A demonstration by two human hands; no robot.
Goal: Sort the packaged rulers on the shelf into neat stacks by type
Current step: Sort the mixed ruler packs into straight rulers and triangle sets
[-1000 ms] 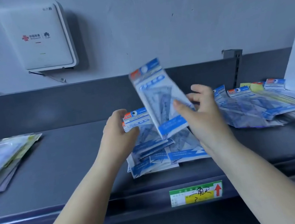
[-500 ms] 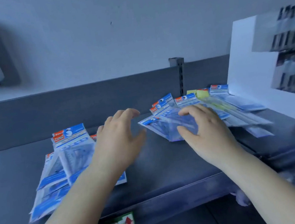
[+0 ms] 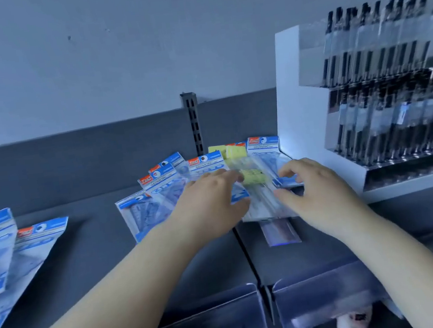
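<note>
Blue-headed clear plastic ruler packs (image 3: pixel 159 195) lie fanned, overlapping, at mid-shelf. Yellow-headed clear ruler packs (image 3: pixel 235 151) overlap them on the right. Further blue-headed packs (image 3: pixel 16 251) lie overlapped at far left, well apart.

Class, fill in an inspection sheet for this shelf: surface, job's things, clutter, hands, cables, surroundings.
Surface: dark grey shelf, seam down the middle.
Job's things: fanned blue ruler packs; yellow-labelled clear packs; blue stack at left.
Clutter: small packet lying apart, near the front.
Hands: left hand and right hand over the mixed pile, fingers spread; grip unclear.
Cables: nothing seen.
Surroundings: white pen display at right; grey wall.
</note>
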